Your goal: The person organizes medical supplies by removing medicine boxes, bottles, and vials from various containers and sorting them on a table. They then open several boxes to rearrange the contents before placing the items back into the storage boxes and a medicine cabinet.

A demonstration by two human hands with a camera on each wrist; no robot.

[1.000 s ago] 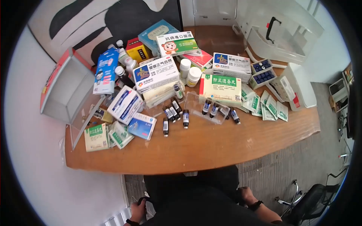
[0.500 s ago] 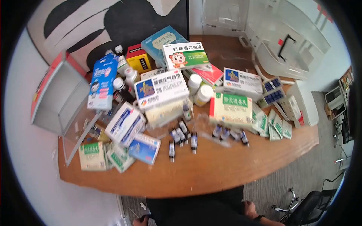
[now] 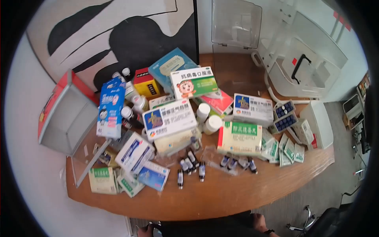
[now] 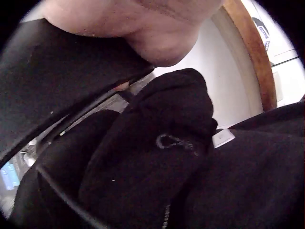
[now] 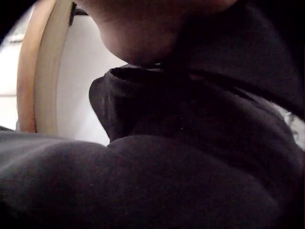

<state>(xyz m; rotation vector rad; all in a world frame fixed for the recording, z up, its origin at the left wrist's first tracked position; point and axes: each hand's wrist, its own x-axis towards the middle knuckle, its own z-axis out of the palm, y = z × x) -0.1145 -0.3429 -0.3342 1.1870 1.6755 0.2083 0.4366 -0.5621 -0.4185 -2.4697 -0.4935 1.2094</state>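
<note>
Low in the head view, below the desk (image 3: 173, 211), the left hand (image 3: 145, 230) shows at the bottom edge and the right hand (image 3: 260, 223) beside the person's dark clothing. In the left wrist view part of the left hand (image 4: 128, 24) lies against a black surface (image 4: 62, 71). The right wrist view shows part of the right hand (image 5: 143, 33) over dark cloth (image 5: 190, 109). The fingers of both are mostly hidden. On the desk stand a white medicine box (image 3: 169, 119), a green-and-cream box (image 3: 240, 138), small dark vials (image 3: 202, 171) and white-capped bottles (image 3: 213, 124).
An open case with a red edge (image 3: 71, 114) stands at the left, a clear plastic bin (image 3: 296, 71) at the back right. Green sachets (image 3: 289, 150) and a white tray (image 3: 321, 124) lie right; a blue box (image 3: 154, 175) is at front left. A black chair (image 3: 327, 223) stands lower right.
The head view has tilted upward, so the desk and its contents sit lower in the picture and less of both hands shows. Nothing on the desk has visibly been moved.
</note>
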